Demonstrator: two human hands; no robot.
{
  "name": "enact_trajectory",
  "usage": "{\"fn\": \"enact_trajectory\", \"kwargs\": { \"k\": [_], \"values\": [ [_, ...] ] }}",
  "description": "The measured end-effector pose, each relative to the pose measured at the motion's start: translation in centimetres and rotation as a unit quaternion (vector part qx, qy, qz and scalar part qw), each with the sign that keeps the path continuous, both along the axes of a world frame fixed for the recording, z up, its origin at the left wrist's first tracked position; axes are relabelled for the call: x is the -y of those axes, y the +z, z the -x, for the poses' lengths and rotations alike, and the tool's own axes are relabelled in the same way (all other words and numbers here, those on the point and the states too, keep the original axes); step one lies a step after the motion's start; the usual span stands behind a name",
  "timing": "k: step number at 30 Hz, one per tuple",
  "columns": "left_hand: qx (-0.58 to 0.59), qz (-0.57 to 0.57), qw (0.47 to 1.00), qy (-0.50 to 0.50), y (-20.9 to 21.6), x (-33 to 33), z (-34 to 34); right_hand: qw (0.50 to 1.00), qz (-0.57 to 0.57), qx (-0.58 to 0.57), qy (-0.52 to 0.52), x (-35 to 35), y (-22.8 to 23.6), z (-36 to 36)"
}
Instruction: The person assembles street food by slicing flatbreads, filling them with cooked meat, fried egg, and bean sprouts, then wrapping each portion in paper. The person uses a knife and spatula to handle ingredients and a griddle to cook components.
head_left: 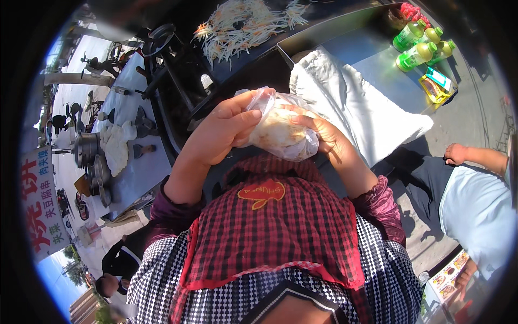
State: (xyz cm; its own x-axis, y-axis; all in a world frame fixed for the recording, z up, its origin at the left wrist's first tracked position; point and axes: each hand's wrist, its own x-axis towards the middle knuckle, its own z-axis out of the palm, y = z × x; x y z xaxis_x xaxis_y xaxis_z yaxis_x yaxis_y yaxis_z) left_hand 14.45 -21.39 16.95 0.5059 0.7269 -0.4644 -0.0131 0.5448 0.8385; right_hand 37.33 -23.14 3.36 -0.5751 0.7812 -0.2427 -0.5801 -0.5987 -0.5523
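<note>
Between my two hands, in front of my chest, is a pale flatbread point(276, 129) with light brown spots. A clear thin plastic bag point(310, 148) wraps it loosely. My left hand point(226, 125) pinches the bag's edge at the left, thumb on top and fingers curled. On the other side my right hand point(324, 132) grips the bagged flatbread, its fingers bent over the upper side. Any filling inside the bread is hidden. A white cloth point(345, 97) lies just beyond my right hand.
Shredded pale vegetables point(243, 29) lie on a dark griddle ahead. Several green bottles point(415, 55) and a yellow box point(434, 89) stand at the far right. Metal pans point(86, 148) sit on the left table. A person in a light blue shirt point(475, 208) is at the right.
</note>
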Motion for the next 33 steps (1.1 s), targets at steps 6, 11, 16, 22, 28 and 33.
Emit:
{"fn": "enact_trajectory", "kwargs": {
  "k": [6, 11, 16, 22, 28, 33],
  "values": [
    [0.070, -0.018, 0.997, -0.020, 0.1, 1.1, 3.4, 0.948, -0.238, 0.205, 0.043, -4.9, -4.3, 8.3],
    [0.155, -0.017, 0.987, 0.040, -0.7, 1.6, 6.7, 0.578, -0.462, 0.663, -0.112, -0.3, -2.0, 9.8],
    [0.213, -0.017, 0.977, 0.015, -1.0, 2.2, 8.9, 0.453, -0.281, 0.831, -0.157, 5.4, -1.6, 8.4],
    [0.118, -0.096, 0.988, -0.007, -2.8, 2.1, 11.6, 0.847, -0.013, 0.395, -0.356, 9.8, -5.1, 9.4],
    [-0.060, -0.207, 0.976, -0.036, -3.3, 3.2, 8.6, 0.864, -0.130, 0.318, -0.368, 13.9, 5.5, 11.2],
    [0.001, -0.334, 0.917, -0.218, -0.8, 6.2, -0.6, 0.809, -0.157, 0.391, -0.410, 19.1, 11.4, 7.0]
  ]
}}
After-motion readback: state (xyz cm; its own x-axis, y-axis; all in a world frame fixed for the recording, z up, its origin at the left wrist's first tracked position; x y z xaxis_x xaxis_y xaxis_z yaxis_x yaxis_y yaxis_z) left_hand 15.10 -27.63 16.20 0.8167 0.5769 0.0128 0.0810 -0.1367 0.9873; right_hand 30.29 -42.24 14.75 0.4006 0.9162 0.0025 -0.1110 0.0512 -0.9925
